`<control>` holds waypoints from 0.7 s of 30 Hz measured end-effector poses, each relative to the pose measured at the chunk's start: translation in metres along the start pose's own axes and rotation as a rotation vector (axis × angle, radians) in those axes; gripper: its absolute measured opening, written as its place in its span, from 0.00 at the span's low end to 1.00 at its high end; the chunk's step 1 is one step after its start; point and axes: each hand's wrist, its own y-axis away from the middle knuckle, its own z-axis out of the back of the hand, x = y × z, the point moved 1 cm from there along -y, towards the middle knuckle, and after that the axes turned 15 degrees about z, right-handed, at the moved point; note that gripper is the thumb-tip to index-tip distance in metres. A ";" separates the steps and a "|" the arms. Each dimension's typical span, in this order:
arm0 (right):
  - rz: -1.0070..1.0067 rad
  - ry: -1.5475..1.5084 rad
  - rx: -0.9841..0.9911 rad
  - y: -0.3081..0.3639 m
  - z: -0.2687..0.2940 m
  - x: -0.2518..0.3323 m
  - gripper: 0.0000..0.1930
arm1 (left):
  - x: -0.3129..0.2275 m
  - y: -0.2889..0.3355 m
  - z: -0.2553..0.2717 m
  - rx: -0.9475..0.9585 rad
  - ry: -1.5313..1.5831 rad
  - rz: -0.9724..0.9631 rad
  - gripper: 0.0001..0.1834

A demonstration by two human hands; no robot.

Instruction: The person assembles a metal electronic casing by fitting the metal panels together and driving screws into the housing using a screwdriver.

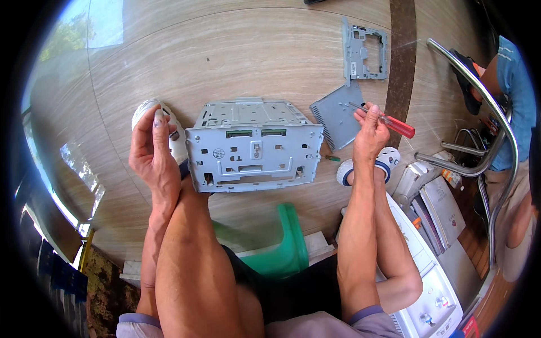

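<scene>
In front of me a light grey metal chassis (248, 166) stands on the floor, its slotted face with two green connectors toward me. Beside its left edge is my left hand (153, 147), raised and closed, thumb and fingertips together; what they may pinch is too small to name. My right hand (371, 134) grips a screwdriver (399, 126) with a clear red handle, its thin shaft pointing up and left. Under the shaft lies a flat grey metal cover (333, 119) with a slotted edge. Touching its far end is a grey metal bracket (356, 53) with a large rectangular opening.
A green plastic stool (293, 239) is below me. White shoes (147, 107) flank the chassis. To the right are a white appliance (431, 281), stacked papers (442, 203) and a chair's curved metal tube (496, 112). Someone in blue shorts (510, 96) sits at the right edge.
</scene>
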 end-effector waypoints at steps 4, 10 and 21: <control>-0.024 0.035 0.031 0.000 0.001 -0.004 0.30 | 0.000 0.000 0.001 -0.003 0.002 0.001 0.13; -0.042 0.056 0.045 0.002 0.001 -0.008 0.30 | 0.004 -0.001 0.004 0.021 0.013 -0.005 0.14; -0.032 0.051 0.030 0.001 0.001 -0.003 0.30 | 0.002 0.000 0.002 0.014 -0.003 -0.004 0.14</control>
